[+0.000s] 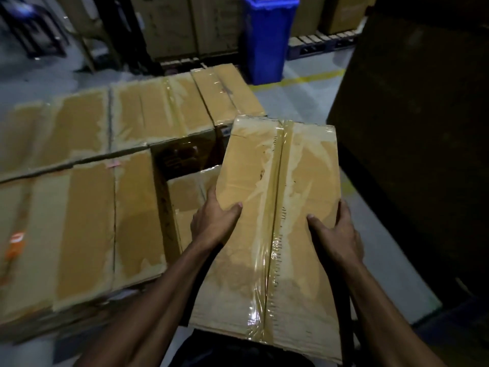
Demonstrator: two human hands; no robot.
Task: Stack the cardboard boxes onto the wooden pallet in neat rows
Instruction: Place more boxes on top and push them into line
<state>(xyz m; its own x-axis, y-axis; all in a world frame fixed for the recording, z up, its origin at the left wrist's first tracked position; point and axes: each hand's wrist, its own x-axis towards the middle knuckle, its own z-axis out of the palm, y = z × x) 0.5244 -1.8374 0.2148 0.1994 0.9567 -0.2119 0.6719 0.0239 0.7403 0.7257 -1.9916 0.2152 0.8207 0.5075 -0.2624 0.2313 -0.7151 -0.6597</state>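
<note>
The stacked boxes [87, 186] fill the left half of your view, set in rows with their taped tops level; the pallet under them is not visible. Between the rows there is a gap [182, 160], and inside it the top of a lower box [185, 197] shows. At the right stands a large dark mass [412, 144], too dark to tell what it is. In front of you is the cardboard box [272, 213] you carry, its tape seam running away from you, its far end above the gap and beside the rows. Behind, a blue bin [268, 38] stands on the grey floor [309, 99]. Your left hand [214, 221] grips the box's left edge, thumb on top. Your right hand [336, 231] grips the right edge the same way.
</note>
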